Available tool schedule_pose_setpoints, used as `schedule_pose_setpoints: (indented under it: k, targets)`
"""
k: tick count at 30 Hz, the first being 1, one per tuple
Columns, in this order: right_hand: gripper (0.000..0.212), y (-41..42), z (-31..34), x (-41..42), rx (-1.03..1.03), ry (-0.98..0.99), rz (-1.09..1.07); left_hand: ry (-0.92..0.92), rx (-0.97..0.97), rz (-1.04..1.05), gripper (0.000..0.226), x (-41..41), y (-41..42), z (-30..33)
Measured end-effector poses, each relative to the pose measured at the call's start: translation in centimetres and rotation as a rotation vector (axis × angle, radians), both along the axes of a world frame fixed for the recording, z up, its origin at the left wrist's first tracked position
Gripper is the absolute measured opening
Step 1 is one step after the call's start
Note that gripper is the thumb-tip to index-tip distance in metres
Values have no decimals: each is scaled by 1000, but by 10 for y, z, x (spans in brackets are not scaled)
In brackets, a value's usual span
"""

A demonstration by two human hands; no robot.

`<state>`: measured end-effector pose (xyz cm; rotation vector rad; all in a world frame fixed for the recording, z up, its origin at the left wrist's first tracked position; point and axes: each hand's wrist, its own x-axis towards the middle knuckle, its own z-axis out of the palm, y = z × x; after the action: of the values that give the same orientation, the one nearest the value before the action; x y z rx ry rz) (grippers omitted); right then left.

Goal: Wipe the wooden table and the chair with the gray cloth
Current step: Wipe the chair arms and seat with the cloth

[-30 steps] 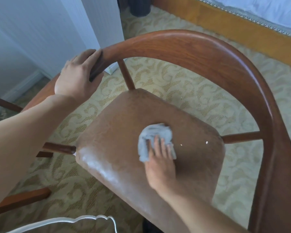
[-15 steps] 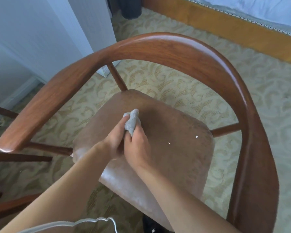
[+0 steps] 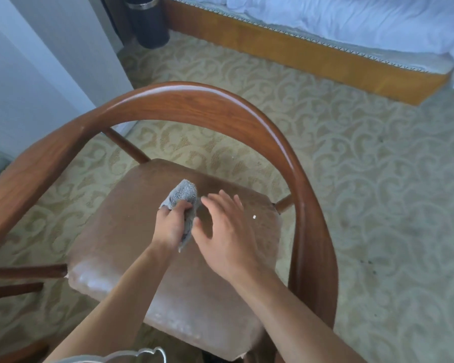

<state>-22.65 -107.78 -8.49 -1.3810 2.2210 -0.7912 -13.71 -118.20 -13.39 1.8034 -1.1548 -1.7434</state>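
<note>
Single head-worn view, steeply downward and forward, close above the chair (image 3: 194,106) seat.

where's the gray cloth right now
In the head view the gray cloth is bunched in the left hand over the middle of the chair seat, just left of the open right hand.

The left grip (image 3: 171,224) holds the gray cloth (image 3: 183,197), fingers curled round the bunched fabric, above the chair (image 3: 194,103) seat. The cloth protrudes ahead of and below this grip. The right grip (image 3: 224,231) is just beside the left grip, fingers spread and relaxed, holding nothing. A white speck (image 3: 254,217) lies on the seat right of the right grip. The curved wooden backrest arcs beyond both grips over patterned carpet (image 3: 364,179).
</note>
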Motion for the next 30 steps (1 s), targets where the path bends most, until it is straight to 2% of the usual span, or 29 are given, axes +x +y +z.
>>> schedule_pose_setpoints:
  k: [2,5,8,11,13,16,19,20,22,24,25,27,28,30]
  targets:
    - [45,7,13,-20,-41,80,-58,-70,-146,-115,31,-12,9,-4]
    - [48,22,28,-54,-77,249,-160,-192,-351,-248,21,-26,20,-7]
    - [69,47,33,-87,85,349,-239,-325,-579,-415,11,-36,29,-11]
    - [89,68,27,-99,179,281,-262,-472,-750,-551,40,-45,41,-19]
    - [90,70,23,-97,181,321,-263,-543,-795,-635,42,-55,48,-31]
    - [92,67,20,-94,195,365,-289,-551,-821,-788,45,-71,47,-60]
    - [88,67,18,-97,172,403,-291,-619,-741,-833,44,-90,44,-91]
    - [87,67,18,-98,166,407,-290,-647,-703,-836,49,-96,45,-99]
    - [86,67,16,-97,144,424,-288,-700,-664,-873,78,-108,52,-113]
    - [85,67,13,-98,121,451,-298,-780,-764,-966,92,-115,58,-126]
    - [85,67,12,-99,111,453,-297,-838,-840,-1018,87,-113,62,-130]
    - [86,67,13,-99,103,444,-288,-875,-978,-1095,62,-105,77,-136]
    - [88,67,13,-99,103,442,-288,-813,-1034,-1102,52,-100,89,-138]
    - [93,69,16,-98,106,425,-291,-555,-1074,-1098,44,-91,110,-134]
